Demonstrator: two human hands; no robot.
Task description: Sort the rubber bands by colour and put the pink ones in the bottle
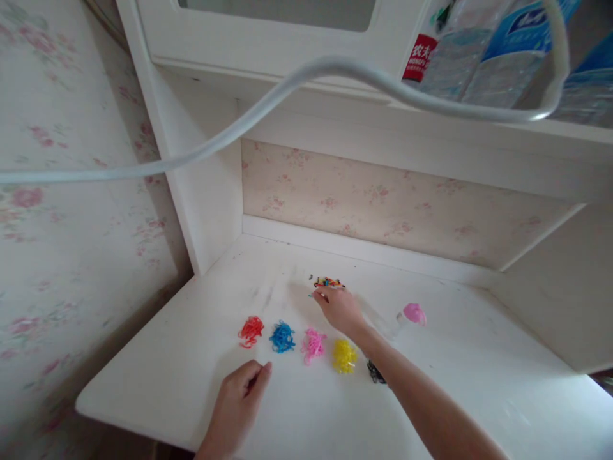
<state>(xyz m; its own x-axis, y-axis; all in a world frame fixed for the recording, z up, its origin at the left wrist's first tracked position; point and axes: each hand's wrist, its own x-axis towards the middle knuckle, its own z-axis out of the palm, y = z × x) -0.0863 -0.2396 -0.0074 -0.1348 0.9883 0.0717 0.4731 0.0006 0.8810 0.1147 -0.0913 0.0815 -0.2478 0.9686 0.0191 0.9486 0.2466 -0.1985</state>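
My right hand [338, 308] reaches over the table to a small mixed heap of coloured rubber bands [330, 282]. Its thumb and forefinger pinch a tiny blue rubber band [311, 296] at the heap's near left side. Nearer to me, a row of sorted piles runs from left to right: red rubber bands [251, 331], blue rubber bands [282, 337], pink rubber bands [314, 345], yellow rubber bands [344, 356] and black rubber bands [375, 372]. My right forearm partly covers the black pile. Below the red and blue piles, my left hand [241, 391] rests with curled fingers, nothing showing in them.
A small clear container with a pink top [414, 314] lies right of my right forearm. The white table [158, 370] meets a back panel and side walls. Overhead, a white cable [335, 65] crosses the view, and water bottles [498, 57] sit on a shelf.
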